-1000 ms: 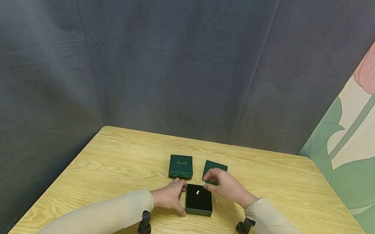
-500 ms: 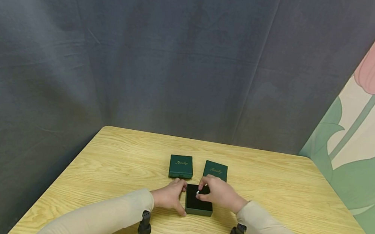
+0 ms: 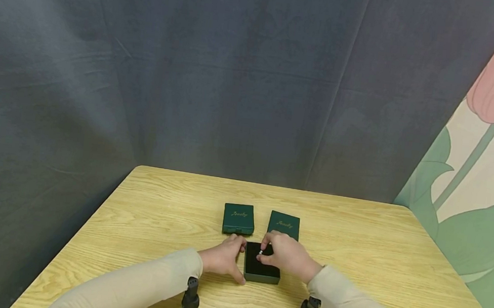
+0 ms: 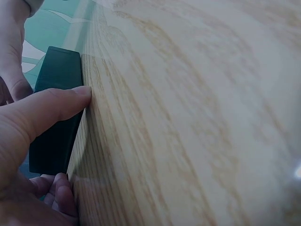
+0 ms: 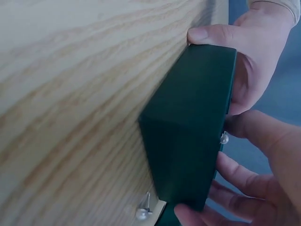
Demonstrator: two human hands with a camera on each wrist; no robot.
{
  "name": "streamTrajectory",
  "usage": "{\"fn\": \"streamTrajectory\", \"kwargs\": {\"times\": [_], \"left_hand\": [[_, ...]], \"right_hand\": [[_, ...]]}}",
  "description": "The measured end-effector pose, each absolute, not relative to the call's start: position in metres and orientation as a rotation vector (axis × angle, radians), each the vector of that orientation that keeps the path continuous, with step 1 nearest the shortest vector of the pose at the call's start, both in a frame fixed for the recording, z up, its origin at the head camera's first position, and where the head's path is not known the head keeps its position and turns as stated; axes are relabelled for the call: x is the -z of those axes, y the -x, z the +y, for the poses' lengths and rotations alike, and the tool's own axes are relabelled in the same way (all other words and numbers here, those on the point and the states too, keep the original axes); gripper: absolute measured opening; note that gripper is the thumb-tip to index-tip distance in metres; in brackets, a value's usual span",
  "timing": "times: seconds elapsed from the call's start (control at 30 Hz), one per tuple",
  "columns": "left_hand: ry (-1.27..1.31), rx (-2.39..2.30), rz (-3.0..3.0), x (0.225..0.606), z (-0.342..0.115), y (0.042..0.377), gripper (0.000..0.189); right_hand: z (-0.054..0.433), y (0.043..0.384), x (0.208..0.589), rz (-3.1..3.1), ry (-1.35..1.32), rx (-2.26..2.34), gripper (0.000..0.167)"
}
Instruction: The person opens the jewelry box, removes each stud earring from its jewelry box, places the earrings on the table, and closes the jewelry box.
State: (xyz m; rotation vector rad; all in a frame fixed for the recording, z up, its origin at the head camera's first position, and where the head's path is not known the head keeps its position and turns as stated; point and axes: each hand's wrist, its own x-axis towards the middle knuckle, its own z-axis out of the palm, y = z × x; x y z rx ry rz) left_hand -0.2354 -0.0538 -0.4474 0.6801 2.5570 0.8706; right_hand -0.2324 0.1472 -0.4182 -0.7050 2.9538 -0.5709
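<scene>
An open jewelry box (image 3: 261, 278) with a dark green outside and a black lining sits at the table's middle. The left hand (image 3: 224, 258) grips its left side, thumb at the front corner and fingers at the back one. Over the lining, the right hand (image 3: 288, 255) pinches a small pearl earring (image 3: 260, 252) between thumb and index finger. In the right wrist view that pearl earring (image 5: 224, 138) shows at the box's upper edge by the fingertips. Another pearl earring (image 5: 142, 213) lies on the wood beside the box, hidden behind the right hand in the head view.
Behind the open box stands a closed green jewelry box (image 3: 238, 219) with gold lettering. A green lettered lid (image 3: 284, 224) lies to its right, partly covered by the right hand. All rest on a wooden table (image 3: 171, 201), with a dark curtain (image 3: 234, 98) behind.
The right hand has moved left and down from the box's back right corner to the earring on the lining, its fingertips drawn together there. The left hand has stayed in place.
</scene>
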Motion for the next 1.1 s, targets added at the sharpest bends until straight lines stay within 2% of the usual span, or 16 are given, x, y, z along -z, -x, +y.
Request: {"fn": "streamTrajectory", "kwargs": {"times": [0.53,1.1], "left_hand": [[-0.670,-0.871,2.553,0.446,-0.054,0.235,0.075],[-0.655,-0.872,2.540,0.444,-0.054,0.233,0.070]], "right_hand": [[0.147,0.245,0.418,2.798,0.639,0.723,0.016],[0.155,0.256,0.406,2.628,0.707,0.739,0.015]]}}
